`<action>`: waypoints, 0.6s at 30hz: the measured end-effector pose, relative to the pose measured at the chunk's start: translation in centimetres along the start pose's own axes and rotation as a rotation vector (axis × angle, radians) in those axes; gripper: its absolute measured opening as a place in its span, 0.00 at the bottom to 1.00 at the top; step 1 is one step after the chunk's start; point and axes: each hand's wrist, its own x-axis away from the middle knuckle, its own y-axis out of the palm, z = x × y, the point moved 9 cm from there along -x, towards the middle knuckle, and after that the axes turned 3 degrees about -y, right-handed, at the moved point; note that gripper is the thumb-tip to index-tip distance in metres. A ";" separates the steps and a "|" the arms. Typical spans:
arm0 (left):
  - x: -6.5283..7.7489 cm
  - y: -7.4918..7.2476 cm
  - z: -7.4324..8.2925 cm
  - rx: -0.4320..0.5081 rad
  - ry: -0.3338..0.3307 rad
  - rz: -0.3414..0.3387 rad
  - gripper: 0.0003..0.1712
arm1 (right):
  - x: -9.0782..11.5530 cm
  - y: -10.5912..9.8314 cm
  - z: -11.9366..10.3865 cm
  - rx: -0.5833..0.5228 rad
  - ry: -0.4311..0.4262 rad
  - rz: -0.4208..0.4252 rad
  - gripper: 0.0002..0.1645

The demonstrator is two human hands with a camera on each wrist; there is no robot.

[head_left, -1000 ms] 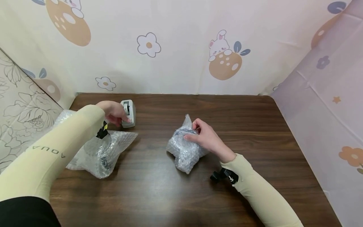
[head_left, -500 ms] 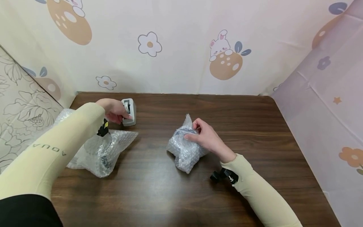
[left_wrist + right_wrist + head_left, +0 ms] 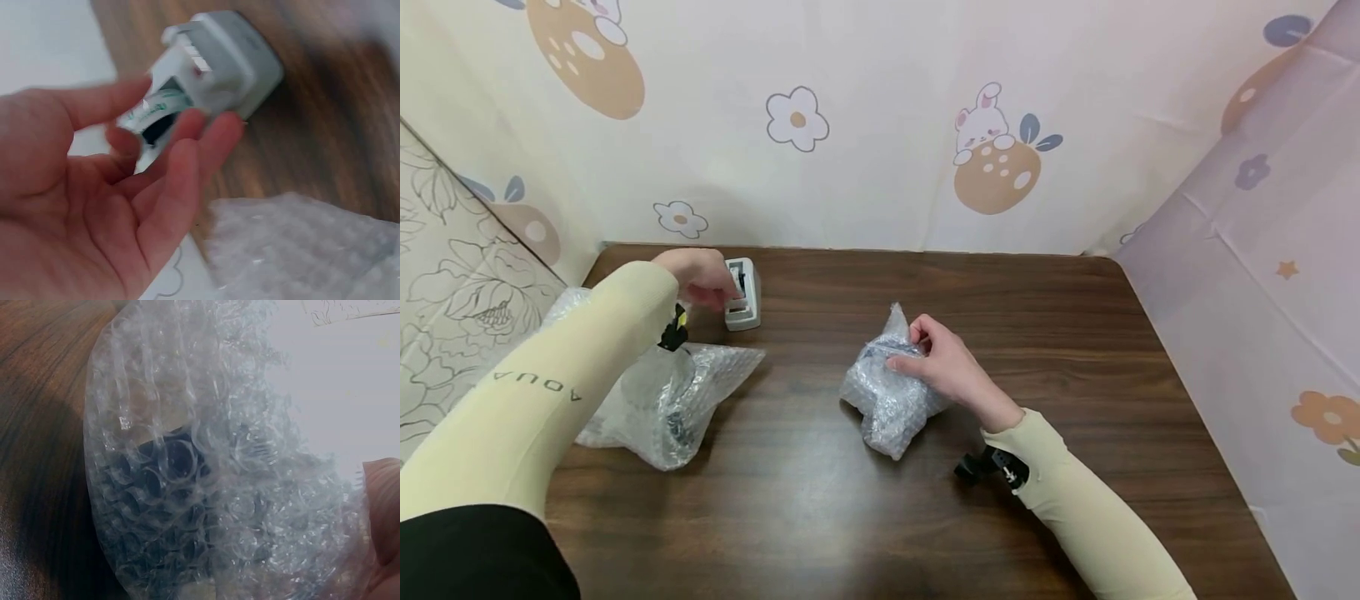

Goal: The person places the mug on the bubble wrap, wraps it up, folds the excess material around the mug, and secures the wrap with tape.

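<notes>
A light grey tape dispenser [image 3: 744, 317] stands at the back left of the table, a tape roll [image 3: 164, 103] with green print set in it. At its left side is my left hand [image 3: 700, 277], thumb and fingers parted and loosely bent close to the roll in the left wrist view. My right hand [image 3: 951, 364] holds a bubble-wrapped bundle [image 3: 887, 404] near the middle of the table, thumb on its front and fingers at the back edge. Something dark [image 3: 181, 459] shows through the bubble wrap; its kind is hidden.
Another bubble-wrapped bundle [image 3: 677, 408] lies at the left, partly under my left forearm. A printed cloth [image 3: 880, 125] hangs behind the brown wooden table [image 3: 820, 533] and along its right side. Black camera mounts sit at both wrists.
My left hand has moved slightly toward the back, from the dispenser's front end to beside the roll. The dispenser has shifted slightly. My right hand and its bundle stay put.
</notes>
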 end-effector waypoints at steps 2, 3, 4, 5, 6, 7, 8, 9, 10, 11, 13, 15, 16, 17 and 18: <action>0.1 0.1 -0.1 -0.005 -0.015 -0.044 0.21 | 0.0 0.1 0.0 -0.003 -0.003 -0.003 0.24; 0.2 0.3 -0.3 0.012 -0.026 -0.076 0.26 | 0.0 0.2 -0.1 -0.004 -0.003 -0.004 0.25; 0.3 0.6 -0.3 0.044 -0.028 -0.105 0.31 | 0.0 0.3 -0.1 -0.009 -0.005 -0.006 0.25; 0.5 0.7 -0.3 0.068 -0.025 -0.122 0.35 | 0.0 0.3 -0.1 -0.008 -0.004 -0.005 0.24; 0.6 0.9 -0.4 0.093 -0.022 -0.137 0.38 | 0.0 0.3 -0.1 -0.008 -0.004 -0.005 0.24; 0.7 0.9 -0.4 0.117 -0.018 -0.140 0.40 | 0.0 0.2 0.0 -0.008 0.000 -0.004 0.24; 0.8 0.9 -0.5 0.142 -0.015 -0.140 0.40 | 0.0 0.2 0.0 -0.006 0.005 -0.003 0.24; 0.9 0.9 -0.5 0.160 -0.006 -0.136 0.39 | 0.0 0.2 0.1 -0.006 0.010 -0.002 0.24; 1.0 0.9 -0.6 0.174 0.000 -0.130 0.36 | 0.0 0.2 0.1 -0.005 0.012 -0.002 0.24; 1.0 0.8 -0.6 0.168 0.003 -0.120 0.34 | 0.0 0.1 0.2 -0.001 0.016 0.000 0.24; 1.0 1.1 -0.7 0.179 0.011 -0.129 0.27 | 0.1 0.0 0.2 0.003 0.021 0.003 0.24; 0.9 1.6 -0.7 0.192 0.013 -0.161 0.22 | 0.1 -0.1 0.2 0.003 0.019 0.005 0.24; 0.9 1.9 -0.8 0.193 0.012 -0.178 0.20 | 0.1 -0.1 0.2 0.004 0.018 0.005 0.24; 0.8 2.1 -0.9 0.193 0.013 -0.192 0.18 | 0.1 -0.1 0.1 0.003 0.018 0.005 0.24; 0.7 2.2 -0.9 0.203 0.013 -0.202 0.17 | 0.1 -0.2 0.1 0.004 0.019 0.004 0.24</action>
